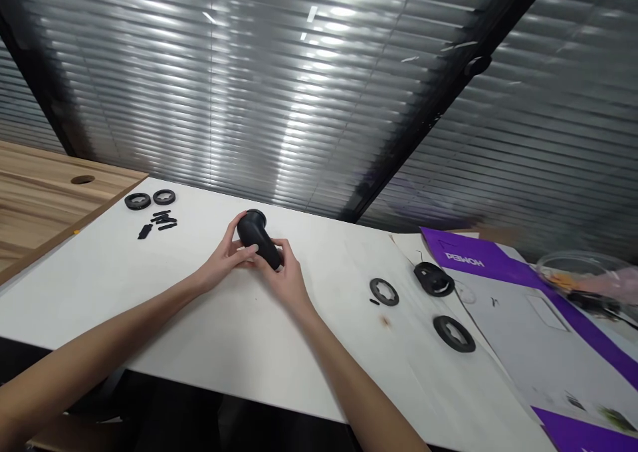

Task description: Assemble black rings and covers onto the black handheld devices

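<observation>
Both hands hold one black, curved, tube-like part [262, 239] with a round flanged end at its top, tilted above the white table [209, 332]. My left hand [226, 256] wraps its left side, with the thumb lying across the front. Lower down, my right hand [285, 272] grips the narrower end, its fingers partly hidden behind the part. To the right lie a black ring with a star-shaped opening [384, 292] and a small black strip [374, 301] beside it. A second such ring [454, 334] lies nearer the front.
At the far left are two black rings [137, 201] and several small black pieces [163, 219]. A rounded black part [433, 279] sits near a purple and white printed sheet [518, 319] on the right. Blinds [239, 93] rise behind the table; a wooden surface [54, 193] adjoins it at left.
</observation>
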A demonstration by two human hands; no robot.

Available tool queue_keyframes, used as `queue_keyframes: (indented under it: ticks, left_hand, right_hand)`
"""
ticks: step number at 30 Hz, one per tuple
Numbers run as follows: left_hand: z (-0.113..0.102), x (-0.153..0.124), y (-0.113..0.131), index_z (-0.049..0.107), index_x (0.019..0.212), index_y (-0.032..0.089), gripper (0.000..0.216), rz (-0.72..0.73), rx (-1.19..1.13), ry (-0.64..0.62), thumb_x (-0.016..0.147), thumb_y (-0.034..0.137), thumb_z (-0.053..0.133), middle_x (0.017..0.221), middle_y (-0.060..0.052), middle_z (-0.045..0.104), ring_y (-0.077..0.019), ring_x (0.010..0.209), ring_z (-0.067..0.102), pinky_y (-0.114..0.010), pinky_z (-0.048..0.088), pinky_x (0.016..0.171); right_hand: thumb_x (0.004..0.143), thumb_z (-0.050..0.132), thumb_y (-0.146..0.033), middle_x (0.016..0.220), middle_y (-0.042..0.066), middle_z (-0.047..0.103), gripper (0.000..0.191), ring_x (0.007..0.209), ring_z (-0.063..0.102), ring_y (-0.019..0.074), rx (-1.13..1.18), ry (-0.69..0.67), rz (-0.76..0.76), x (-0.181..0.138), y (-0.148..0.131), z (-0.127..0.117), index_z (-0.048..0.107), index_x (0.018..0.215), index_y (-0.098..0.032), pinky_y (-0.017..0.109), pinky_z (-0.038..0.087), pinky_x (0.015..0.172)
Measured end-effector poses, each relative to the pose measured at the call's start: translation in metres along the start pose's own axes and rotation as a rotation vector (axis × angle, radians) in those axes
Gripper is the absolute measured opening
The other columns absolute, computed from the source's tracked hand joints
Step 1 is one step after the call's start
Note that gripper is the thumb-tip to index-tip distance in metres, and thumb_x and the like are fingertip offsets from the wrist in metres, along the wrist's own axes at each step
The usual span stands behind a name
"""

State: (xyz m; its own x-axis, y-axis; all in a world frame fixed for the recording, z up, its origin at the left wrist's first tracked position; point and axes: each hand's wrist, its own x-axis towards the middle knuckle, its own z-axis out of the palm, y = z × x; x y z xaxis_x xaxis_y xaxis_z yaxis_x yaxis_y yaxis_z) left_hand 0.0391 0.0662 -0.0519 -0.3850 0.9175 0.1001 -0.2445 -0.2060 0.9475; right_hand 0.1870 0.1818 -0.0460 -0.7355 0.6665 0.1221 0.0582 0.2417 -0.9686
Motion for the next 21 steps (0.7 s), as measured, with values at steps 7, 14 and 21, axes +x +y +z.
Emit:
queue_keyframes:
  ticks: [7,14,21]
  left_hand:
    - [0.008,0.006,0.000,0.048,0.162,0.033,0.086,-0.123,-0.257,0.092,0.091,0.063,0.086,0.133,-0.013,0.076,-0.0333,0.114,0.079,-0.055,0.062,0.108]
    - [-0.001,0.012,0.001,0.073,0.120,0.015,0.055,-0.243,-0.368,0.105,0.091,0.060,0.086,0.129,-0.022,0.078,-0.0420,0.127,0.074,-0.056,0.058,0.116]
    - [0.004,0.011,0.001,0.074,0.112,0.013,0.048,-0.183,-0.422,0.125,0.090,0.054,0.086,0.124,-0.021,0.079,-0.0417,0.128,0.073,-0.057,0.056,0.119]
  right_hand:
    - [0.091,0.077,-0.042,0.134,0.011,0.068,0.040,0.117,0.069,0.0303,-0.095,0.089,-0.218,0.005,0.007,0.002,0.070,0.129,-0.030,0.039,0.060,0.080]
    - [0.083,0.080,-0.050,0.138,0.011,0.060,0.051,0.118,0.066,0.0298,-0.106,0.018,-0.166,0.008,0.008,-0.001,0.070,0.130,-0.031,0.034,0.056,0.071]
    - [0.079,0.072,-0.078,0.109,0.008,0.068,0.064,0.088,0.064,0.0242,-0.090,0.102,0.073,0.014,0.001,-0.007,0.069,0.111,-0.023,0.039,0.053,0.081]
